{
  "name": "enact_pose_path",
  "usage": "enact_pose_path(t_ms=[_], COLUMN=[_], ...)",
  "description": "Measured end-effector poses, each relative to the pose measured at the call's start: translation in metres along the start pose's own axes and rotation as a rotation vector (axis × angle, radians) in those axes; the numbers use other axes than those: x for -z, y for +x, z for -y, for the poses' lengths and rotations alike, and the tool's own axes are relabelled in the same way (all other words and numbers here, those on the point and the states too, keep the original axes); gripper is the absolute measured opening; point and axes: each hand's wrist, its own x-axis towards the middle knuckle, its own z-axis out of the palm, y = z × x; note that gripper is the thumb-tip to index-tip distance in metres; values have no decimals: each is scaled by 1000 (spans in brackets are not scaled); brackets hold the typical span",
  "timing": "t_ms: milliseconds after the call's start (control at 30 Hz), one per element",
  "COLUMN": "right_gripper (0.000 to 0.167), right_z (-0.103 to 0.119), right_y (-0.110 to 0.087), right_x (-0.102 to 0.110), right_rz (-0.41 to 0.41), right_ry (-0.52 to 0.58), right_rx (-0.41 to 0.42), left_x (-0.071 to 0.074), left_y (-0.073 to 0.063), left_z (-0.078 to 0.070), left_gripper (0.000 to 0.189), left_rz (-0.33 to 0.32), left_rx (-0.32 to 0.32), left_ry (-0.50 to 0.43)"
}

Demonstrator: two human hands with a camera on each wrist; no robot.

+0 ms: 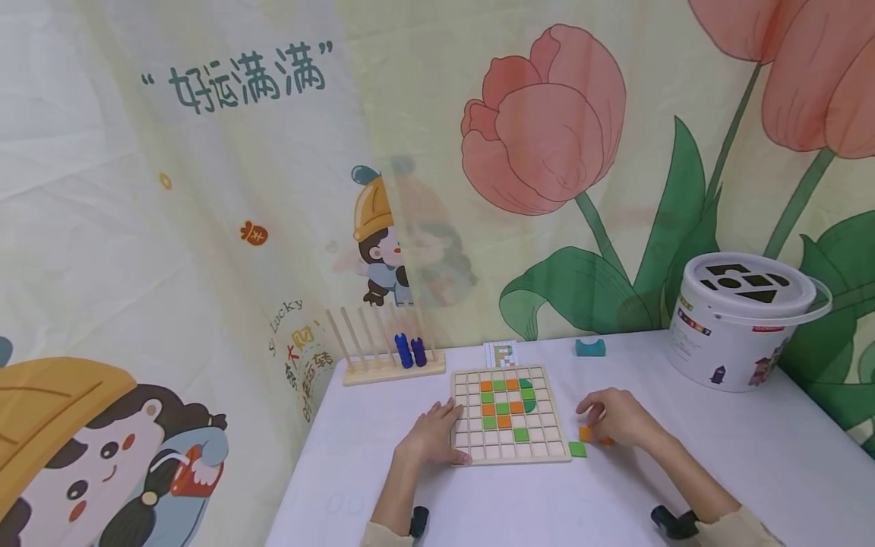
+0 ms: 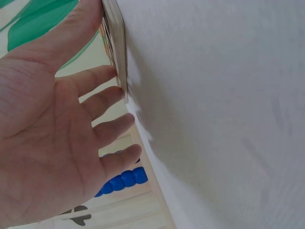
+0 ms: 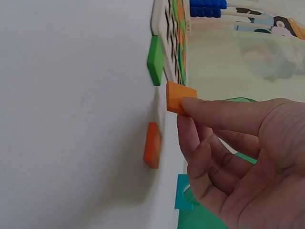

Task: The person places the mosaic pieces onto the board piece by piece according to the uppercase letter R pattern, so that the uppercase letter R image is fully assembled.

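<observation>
A wooden grid board (image 1: 506, 457) lies on the table, with green and orange tiles in several of its cells. My left hand (image 1: 432, 437) rests at the board's left edge; in the left wrist view its fingers (image 2: 107, 102) are spread and fairly straight, touching the board's side. To the right of the board, my right hand (image 1: 625, 418) pinches an orange square tile (image 3: 176, 98) between thumb and finger, raised off the tabletop. Another orange tile (image 3: 152, 145) lies below that hand, and a green square tile (image 3: 155, 61) lies by the board's near right corner.
Behind the board are a pattern card (image 1: 502, 354) and a teal notched block (image 1: 590, 348). A wooden peg rack (image 1: 393, 370) with blue beads stands back left. A white lidded bucket (image 1: 731, 349) is at the back right. A printed curtain (image 1: 410, 76) hangs behind the table.
</observation>
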Motion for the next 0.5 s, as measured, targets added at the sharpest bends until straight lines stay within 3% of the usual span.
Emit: enact_pose_path(t_ms=[500], right_gripper=[26], right_z=[21], right_y=[22], right_x=[-19], right_rz=[-26], right_ry=[101], right_rx=[32], left_x=[2], left_y=[-2], left_z=[-2], left_gripper=[97], left_rz=[4], left_rx=[9], left_ry=[-28])
